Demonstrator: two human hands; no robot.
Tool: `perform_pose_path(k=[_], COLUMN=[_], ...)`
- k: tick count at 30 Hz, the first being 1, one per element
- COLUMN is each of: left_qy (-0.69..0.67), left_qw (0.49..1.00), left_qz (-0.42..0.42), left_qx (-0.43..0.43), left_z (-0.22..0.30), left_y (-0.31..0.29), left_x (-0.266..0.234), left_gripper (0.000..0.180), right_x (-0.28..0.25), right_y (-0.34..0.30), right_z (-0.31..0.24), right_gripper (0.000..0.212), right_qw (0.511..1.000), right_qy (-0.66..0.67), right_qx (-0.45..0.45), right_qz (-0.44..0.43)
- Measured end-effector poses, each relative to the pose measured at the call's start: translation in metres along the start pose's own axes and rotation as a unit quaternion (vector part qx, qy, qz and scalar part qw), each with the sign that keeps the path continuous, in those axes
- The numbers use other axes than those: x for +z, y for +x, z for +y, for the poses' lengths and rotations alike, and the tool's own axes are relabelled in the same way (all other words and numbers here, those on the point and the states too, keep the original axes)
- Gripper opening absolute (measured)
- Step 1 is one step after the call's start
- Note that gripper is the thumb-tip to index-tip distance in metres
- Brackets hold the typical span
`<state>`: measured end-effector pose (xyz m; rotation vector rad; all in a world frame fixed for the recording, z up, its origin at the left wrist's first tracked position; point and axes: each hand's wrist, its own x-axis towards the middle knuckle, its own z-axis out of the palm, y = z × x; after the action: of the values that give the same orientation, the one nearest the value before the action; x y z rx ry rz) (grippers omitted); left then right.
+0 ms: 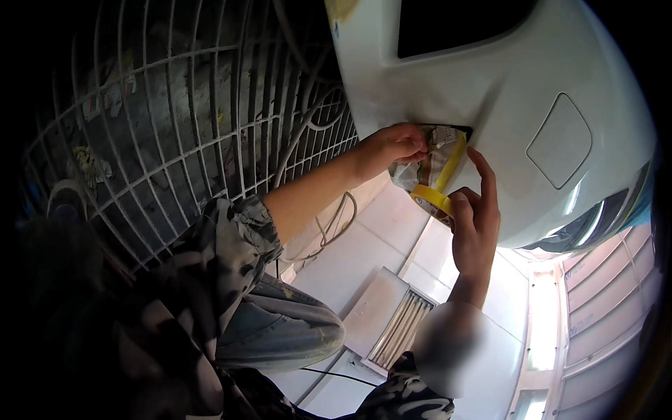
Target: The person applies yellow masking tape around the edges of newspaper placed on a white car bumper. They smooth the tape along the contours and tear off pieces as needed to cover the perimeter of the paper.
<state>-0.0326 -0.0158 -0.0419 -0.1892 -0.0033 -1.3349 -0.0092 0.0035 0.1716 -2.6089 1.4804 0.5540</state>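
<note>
A white car body panel (pixel 448 87) fills the upper right, with a dark-edged opening covered by printed paper (pixel 435 155) and some clear film. My left hand (pixel 392 148) is closed at the paper's left side, its fingertips pinching the edge. A roll of yellow tape (pixel 432 199) sits in my right hand (pixel 477 217), gripped between thumb and curled fingers. From the roll, a yellow strip (pixel 453 159) runs up along the paper's right edge. My right index finger stretches up beside that strip, touching or nearly touching the panel.
A white metal grating (pixel 189 119) spans the left, with litter beneath it. A cable or hose (pixel 299 140) hangs beside it. The panel carries a fuel flap (pixel 560 141). Below are my bent knee (pixel 287 325), a pale wall (pixel 381 234) and a slatted vent (pixel 400 329).
</note>
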Motion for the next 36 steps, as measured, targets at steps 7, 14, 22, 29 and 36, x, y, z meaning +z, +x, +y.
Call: perform_pose_path(k=[7, 14, 22, 29, 36], left_qy=[0.029, 0.141, 0.113, 0.048, 0.16], left_qw=[0.998, 0.987, 0.993, 0.998, 0.985], left_qz=[0.002, 0.059, 0.035, -0.044, -0.056], left_qx=[0.06, 0.052, 0.029, -0.025, -0.04], left_z=[-0.02, -0.015, -0.018, 0.003, 0.029], left_y=[0.008, 0.007, 0.008, 0.004, -0.003], left_x=[0.009, 0.022, 0.016, -0.003, 0.002], left_gripper=[0.019, 0.011, 0.017, 0.037, 0.032], right_x=[0.011, 0.023, 0.021, 0.003, 0.026], right_y=[0.017, 0.024, 0.022, -0.003, -0.01], right_z=[0.007, 0.005, 0.003, 0.014, 0.022], right_gripper=[0.047, 0.043, 0.034, 0.028, 0.034], right_qw=[0.995, 0.978, 0.983, 0.994, 0.999], right_qy=[-0.093, -0.2, -0.169, 0.082, 0.02], right_qx=[-0.031, -0.044, -0.059, -0.026, -0.018], right_qz=[-0.018, 0.036, 0.037, -0.06, -0.037])
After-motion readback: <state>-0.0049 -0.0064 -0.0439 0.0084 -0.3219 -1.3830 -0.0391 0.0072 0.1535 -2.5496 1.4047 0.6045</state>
